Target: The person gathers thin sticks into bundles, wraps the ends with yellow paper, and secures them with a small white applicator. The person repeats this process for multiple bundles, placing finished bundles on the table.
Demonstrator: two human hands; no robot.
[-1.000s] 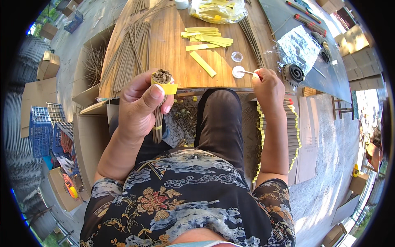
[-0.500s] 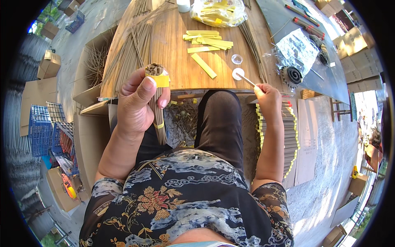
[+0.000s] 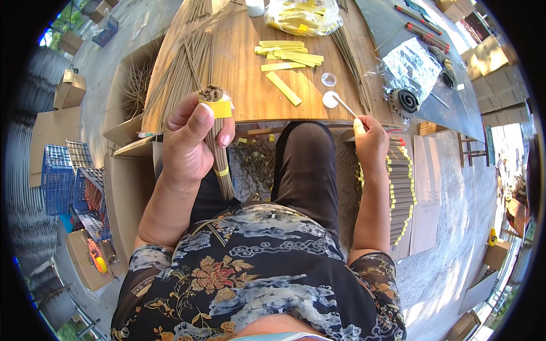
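My left hand (image 3: pixel 192 142) grips a bundle of thin brown incense sticks (image 3: pixel 218 145), held upright in front of me with a yellow paper band near its top and another lower down. My right hand (image 3: pixel 371 141) pinches a thin stick (image 3: pixel 344 105) whose tip rests in a small white lid (image 3: pixel 330 99) on the wooden table (image 3: pixel 244 85). A second clear lid (image 3: pixel 329 79) lies just beyond it. Loose yellow paper strips (image 3: pixel 287 57) lie in the middle of the table.
Loose brown sticks (image 3: pixel 185 65) fan across the table's left side. A plastic bag of yellow strips (image 3: pixel 301 14) sits at the far edge. Stacked banded bundles (image 3: pixel 401 190) lie right of my knee. Cardboard boxes (image 3: pixel 128 131) and blue crates (image 3: pixel 57 176) stand to my left.
My left hand has raised the bundle higher and turned it more upright. My right hand has drawn back from the white lid toward the table's edge, still holding the thin stick.
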